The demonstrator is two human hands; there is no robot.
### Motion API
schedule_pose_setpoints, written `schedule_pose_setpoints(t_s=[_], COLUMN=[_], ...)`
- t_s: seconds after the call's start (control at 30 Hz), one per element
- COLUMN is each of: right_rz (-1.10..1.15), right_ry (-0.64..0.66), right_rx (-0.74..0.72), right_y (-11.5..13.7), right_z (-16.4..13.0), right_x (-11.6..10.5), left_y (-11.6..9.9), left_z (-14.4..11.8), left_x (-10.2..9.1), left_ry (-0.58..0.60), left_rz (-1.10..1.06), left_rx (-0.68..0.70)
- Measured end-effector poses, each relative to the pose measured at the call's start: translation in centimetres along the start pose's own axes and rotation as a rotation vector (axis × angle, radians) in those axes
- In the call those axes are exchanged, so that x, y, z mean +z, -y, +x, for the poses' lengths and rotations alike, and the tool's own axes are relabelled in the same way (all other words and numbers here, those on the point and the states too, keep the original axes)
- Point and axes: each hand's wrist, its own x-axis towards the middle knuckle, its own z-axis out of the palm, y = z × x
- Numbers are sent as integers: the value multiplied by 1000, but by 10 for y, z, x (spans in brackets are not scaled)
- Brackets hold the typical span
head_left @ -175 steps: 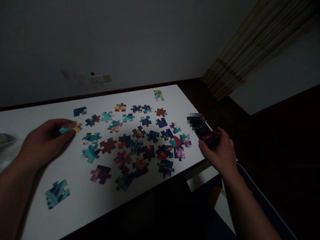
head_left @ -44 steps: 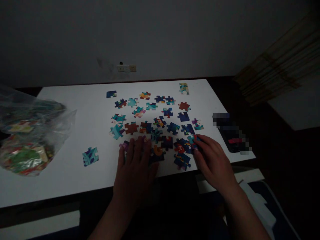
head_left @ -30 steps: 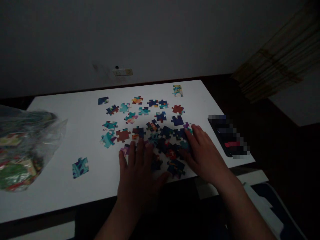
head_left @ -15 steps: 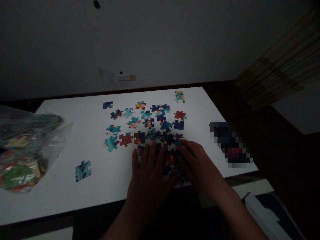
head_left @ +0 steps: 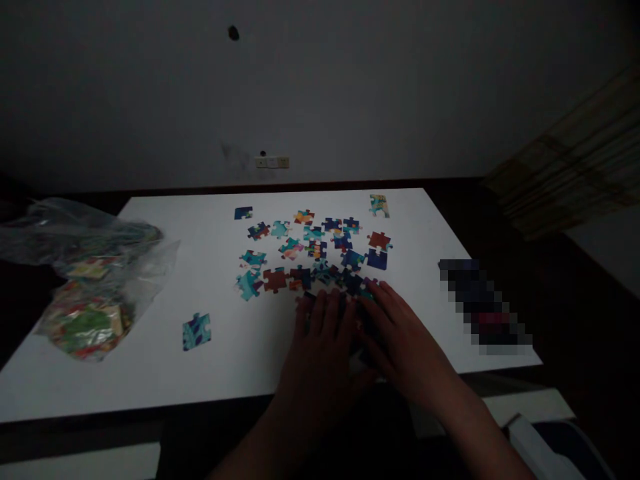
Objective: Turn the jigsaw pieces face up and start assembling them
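Note:
My left hand lies palm down with its fingers stretched out over several jigsaw pieces near the front edge of the white table. Beside it, my right hand also has its fingers extended over the same dark pieces, which are mostly hidden. A purple and teal piece peeks out at the right fingertips. Just beyond both hands, loose pieces spread out, among them a reddish-brown piece, a dark blue piece and an orange piece. Off to the left sits a teal, leaf-patterned piece.
Clear plastic bags with colourful contents sit on the left of the table. A blurred-out dark object lies at the right edge. Single pieces lie at the back, one dark blue and one yellow-teal.
The camera view has swung left, so everything appears farther right. My hands have come slightly closer together, and the pieces beneath them are more covered.

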Motion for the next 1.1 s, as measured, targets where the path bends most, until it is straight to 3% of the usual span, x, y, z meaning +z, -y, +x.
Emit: schedule_pose_setpoints(t_s=[0.2,0.33,0.43,0.53,0.6,0.73,0.83,0.93,1.1], right_rz=[28,52,91,126,135,146,147,155,166], right_ry=[-32,-54,-79,-111,-121,-128,-129,-136,-120], right_rx=[-33,-41,-35,-25,-11,12,51,66,95], right_y=[-5,-10,-13,-15,-15,-16,-17,-18,-20], right_z=[0,-3,-4,-5,-5,-5,-6,-7,-7], right_x=[1,-1,-1,-1,0,0,-1,-2,-3], left_y=[7,53,98,126,132,122,120,135,166], left_z=[-6,-19,-29,-30,-28,-30,-54,-94,-141], left_x=[-11,-38,-61,-72,-69,-59,-66,-80,-82], left_ry=[-45,-191,-231,-216,-190,-164,-228,-344,-227], left_rz=[-59,-9,80,157,167,155,137,89,56], left_rx=[31,-95,-261,-372,-380,-335,-352,-447,-477])
